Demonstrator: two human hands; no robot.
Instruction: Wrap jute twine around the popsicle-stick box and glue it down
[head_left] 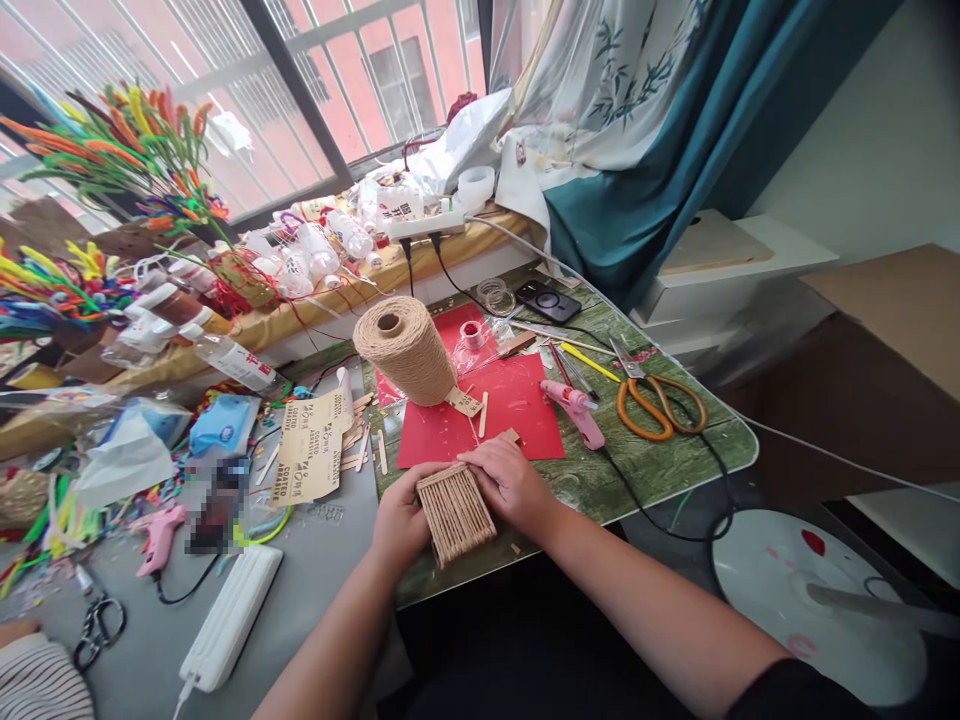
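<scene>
Between my two hands is a small box-like piece wrapped in brown twine (456, 512), near the front edge of the green table. My left hand (401, 515) is closed round its left side. My right hand (514, 485) grips its upper right side, with the fingers bent over the top. Beyond them lies a red sheet (525, 400) with a wooden stick (483, 414) on it. A large spool of twine (405, 350) stands behind my hands, a strand running down from it towards them.
Right of the red sheet lie a pink glue gun (576, 412) with its cable and orange-handled scissors (656, 400). Sandpaper sheets (311, 450), a white power strip (231, 618) and craft clutter are on the left. A person's striped sleeve (45, 680) shows at bottom left.
</scene>
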